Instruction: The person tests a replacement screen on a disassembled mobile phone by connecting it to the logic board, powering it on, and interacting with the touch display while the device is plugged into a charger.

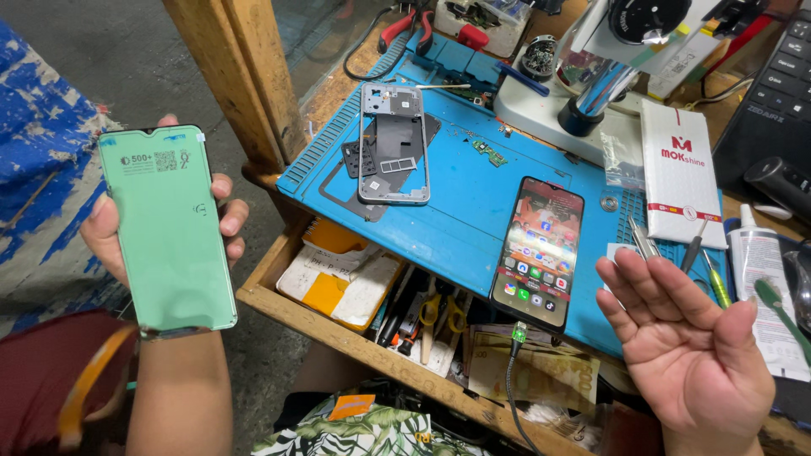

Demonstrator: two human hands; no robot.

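Screen panel (pixel 167 228), green film on, gripped edgewise in my left hand (pixel 114 232); right hand (pixel 688 350) open, empty. I judge it light, thin, fragile: hold edges only.

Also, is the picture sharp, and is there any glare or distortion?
Head view: mostly sharp and evenly lit; the green-covered screen panel in the left hand reads clearly. The lit phone on the blue mat shows slight reflection. The wide lens bends the edges; the open right hand looks enlarged.

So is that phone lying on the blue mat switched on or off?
On. The phone has a lit screen showing rows of coloured app icons, and a cable is plugged into its bottom end.
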